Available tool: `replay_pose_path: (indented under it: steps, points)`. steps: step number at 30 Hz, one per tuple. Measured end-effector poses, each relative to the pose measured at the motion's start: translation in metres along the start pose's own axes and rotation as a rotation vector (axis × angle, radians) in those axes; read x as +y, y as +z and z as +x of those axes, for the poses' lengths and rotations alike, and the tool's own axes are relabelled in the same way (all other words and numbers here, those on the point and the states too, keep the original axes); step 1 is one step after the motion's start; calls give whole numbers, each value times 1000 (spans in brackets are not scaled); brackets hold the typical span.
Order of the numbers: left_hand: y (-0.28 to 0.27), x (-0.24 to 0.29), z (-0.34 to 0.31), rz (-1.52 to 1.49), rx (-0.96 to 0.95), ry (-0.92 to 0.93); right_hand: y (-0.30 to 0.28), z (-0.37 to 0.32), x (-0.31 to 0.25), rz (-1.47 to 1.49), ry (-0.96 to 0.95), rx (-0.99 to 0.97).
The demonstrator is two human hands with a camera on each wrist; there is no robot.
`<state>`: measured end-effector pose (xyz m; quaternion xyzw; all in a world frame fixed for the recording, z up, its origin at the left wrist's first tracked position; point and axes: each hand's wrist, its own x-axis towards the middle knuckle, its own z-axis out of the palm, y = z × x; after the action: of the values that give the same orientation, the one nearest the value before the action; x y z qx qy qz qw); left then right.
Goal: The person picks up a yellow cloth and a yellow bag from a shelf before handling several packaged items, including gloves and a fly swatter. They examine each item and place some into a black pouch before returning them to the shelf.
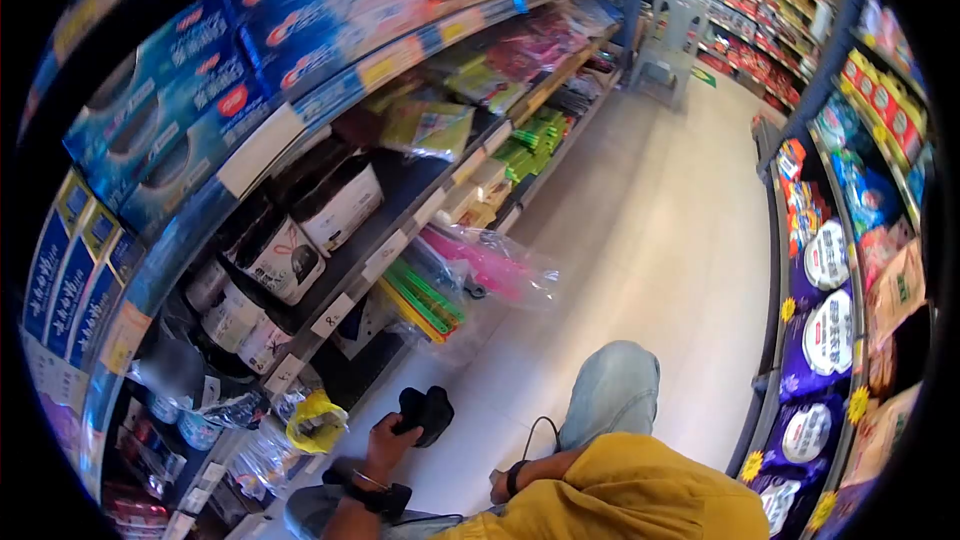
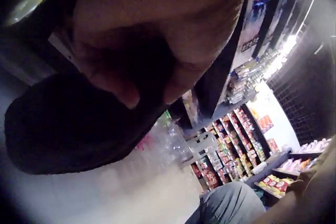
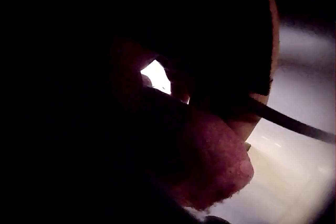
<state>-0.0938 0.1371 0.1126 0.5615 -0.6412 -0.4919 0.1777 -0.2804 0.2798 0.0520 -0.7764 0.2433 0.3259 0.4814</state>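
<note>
Low beside the left shelf, the left hand (image 1: 385, 448) pinches a black cloth-like item (image 1: 427, 416) between thumb and fingers. In the left wrist view the dark item (image 2: 68, 124) hangs from the fingertips of the left hand (image 2: 152, 29). The right hand (image 1: 499, 486) is held low near the bent knee (image 1: 612, 390), mostly hidden by the yellow sleeve (image 1: 640, 490). A thin black cable (image 1: 540, 424) loops up by it. The right wrist view is very dark; fingers (image 3: 220, 166) of the right hand show bent, and what they hold cannot be told.
Shelves with boxes (image 1: 340, 15), black-and-white packs (image 1: 285, 260) and bagged green and pink items (image 1: 490, 265) line the left. Purple packs (image 1: 825, 335) fill the right shelf. A pale floor aisle (image 1: 670, 210) runs between them to a grey plastic chair (image 1: 670, 45).
</note>
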Motion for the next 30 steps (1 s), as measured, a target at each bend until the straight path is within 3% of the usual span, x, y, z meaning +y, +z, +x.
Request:
replay_pose_path:
  steps: [4, 7, 8, 10, 13, 14, 18, 21, 22, 24, 30]
  points:
    - [12, 40, -20, 44, -19, -8, 13, 2, -3, -96, 45, 38]
    - [20, 91, -43, 82, 42, 137, 29, 18, 7, -179, 50, 56]
    - [17, 111, -53, 102, -4, 156, 57, 69, 33, -207, 74, 109]
    - [9, 142, -65, 109, -129, 124, 36, 36, 14, -163, 106, 90]
    - [11, 126, -59, 82, -191, 187, 45, 27, 14, -26, 178, 173]
    - [14, 116, -53, 99, -198, 197, 23, -16, -16, 87, 305, 151]
    - [24, 106, -41, 133, -166, 227, 37, 2, -12, -100, 215, 134]
    - [34, 116, -34, 79, -142, 244, 31, -1, -9, -56, 156, 66]
    - [39, 120, -29, 63, -177, 257, 30, -7, -8, 217, 255, 58]
    - [52, 117, -12, 72, -233, 330, 20, -15, -3, 257, 183, 7]
    - [73, 133, 34, 107, -444, 299, -21, -49, 33, 190, -37, -132]
